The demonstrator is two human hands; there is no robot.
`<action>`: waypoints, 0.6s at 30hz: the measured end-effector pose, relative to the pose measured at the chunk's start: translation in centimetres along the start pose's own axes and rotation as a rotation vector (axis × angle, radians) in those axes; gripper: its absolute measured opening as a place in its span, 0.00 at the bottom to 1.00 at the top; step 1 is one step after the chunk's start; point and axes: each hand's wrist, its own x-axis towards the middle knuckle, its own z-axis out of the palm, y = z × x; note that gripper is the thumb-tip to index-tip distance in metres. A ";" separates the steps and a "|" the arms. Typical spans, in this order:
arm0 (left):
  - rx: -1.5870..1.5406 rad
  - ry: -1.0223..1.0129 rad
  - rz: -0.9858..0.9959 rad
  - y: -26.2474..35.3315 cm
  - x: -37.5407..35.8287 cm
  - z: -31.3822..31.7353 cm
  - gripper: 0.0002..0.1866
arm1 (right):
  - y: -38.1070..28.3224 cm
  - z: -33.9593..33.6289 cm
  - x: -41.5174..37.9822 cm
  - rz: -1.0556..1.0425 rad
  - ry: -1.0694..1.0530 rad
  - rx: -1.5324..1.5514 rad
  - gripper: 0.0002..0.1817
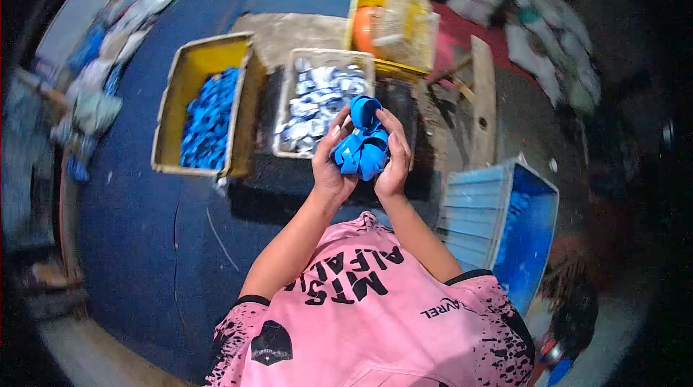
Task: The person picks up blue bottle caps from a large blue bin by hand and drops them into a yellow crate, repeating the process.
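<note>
Several blue curved, ring-like plastic pieces [359, 147] are bunched between my two hands, in front of my chest. My left hand [333, 167] cups the bunch from the left with its fingers curled round it. From the other side my right hand [394, 159] closes on the same bunch. One blue ring [364, 111] sits at the top, between the fingertips. Just beyond my left hand is a white crate [280, 138] holding white and dark blue pieces [321, 94]. My palms and the undersides of the pieces are hidden.
To the left stands a yellow crate [171, 109] with many blue pieces [211, 123]. Another yellow crate [355, 15] behind holds an orange object [367, 29]. A blue crate [473, 203] is at the right. Wooden planks [482, 98] and sacks [552, 44] lie farther right.
</note>
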 end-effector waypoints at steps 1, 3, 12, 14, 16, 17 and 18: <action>-0.013 0.046 0.042 2.3 -1.1 -1.1 0.35 | 0.5 2.6 -0.6 0.036 -0.042 0.024 0.29; -0.039 0.132 0.105 6.2 -3.0 -3.0 0.34 | 0.9 7.2 -1.6 0.054 -0.139 -0.016 0.29; -0.116 0.327 0.407 16.1 -8.3 -12.3 0.30 | 4.8 21.1 -6.1 0.079 -0.512 -0.045 0.26; -0.130 0.350 0.425 17.9 -8.3 -13.8 0.29 | 5.7 23.5 -6.2 0.071 -0.543 -0.051 0.27; -0.148 0.357 0.451 19.8 -8.0 -15.8 0.29 | 7.2 26.0 -5.9 0.066 -0.582 -0.050 0.27; -0.166 0.353 0.451 20.7 -7.7 -16.8 0.29 | 8.0 27.2 -5.7 0.064 -0.598 -0.049 0.27; -0.182 0.349 0.448 21.8 -6.9 -17.9 0.29 | 8.6 28.5 -5.2 0.065 -0.612 -0.063 0.27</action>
